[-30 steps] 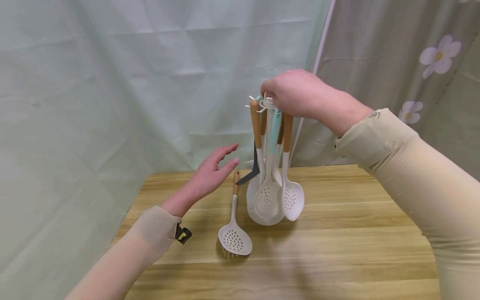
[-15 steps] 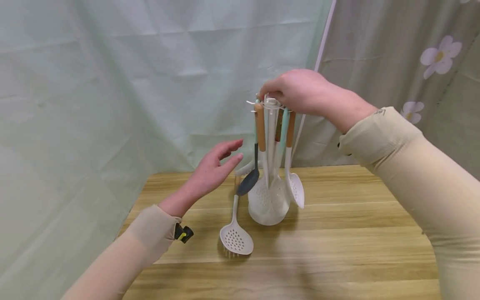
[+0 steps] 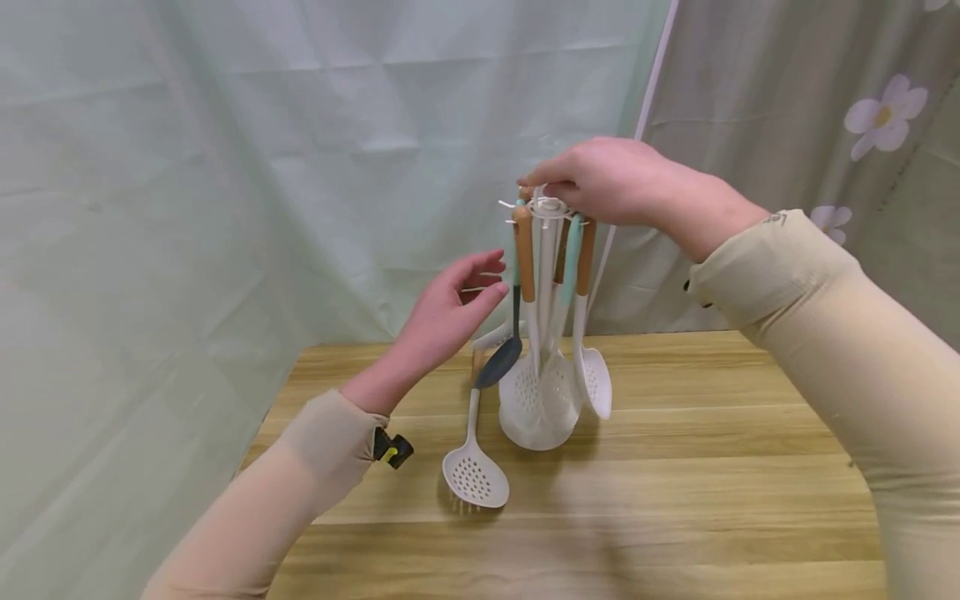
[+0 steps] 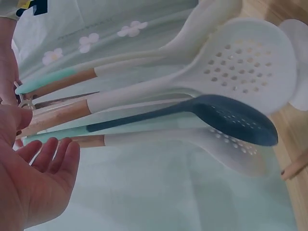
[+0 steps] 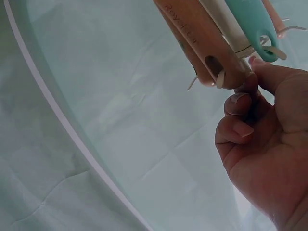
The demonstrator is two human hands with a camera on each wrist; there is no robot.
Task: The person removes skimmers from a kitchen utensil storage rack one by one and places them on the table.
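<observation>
A white utensil rack [image 3: 546, 205] stands on the wooden table [image 3: 697, 475], with several wooden- and teal-handled utensils hanging from its hooks. My right hand [image 3: 542, 185] pinches the knob on top of the rack, and the right wrist view shows its fingers [image 5: 243, 103] curled by the hanging handles [image 5: 202, 43]. My left hand [image 3: 487, 279] hovers open just left of the handles without touching them, palm up in the left wrist view [image 4: 45, 159]. A dark slotted spoon [image 3: 501, 362] [image 4: 231, 118] hangs on the rack's left side. A white skimmer [image 3: 474, 475] lies on the table.
Pale green cloth hangs behind and to the left, and a flowered curtain [image 3: 862, 133] is at the back right. The table's left edge [image 3: 262, 425] lies under my left forearm. The rack's white base [image 3: 536, 435] sits mid-table.
The rack has turned under my right hand, so the hanging spoons now show edge-on. My left hand has risen and moved right, closer to the handles.
</observation>
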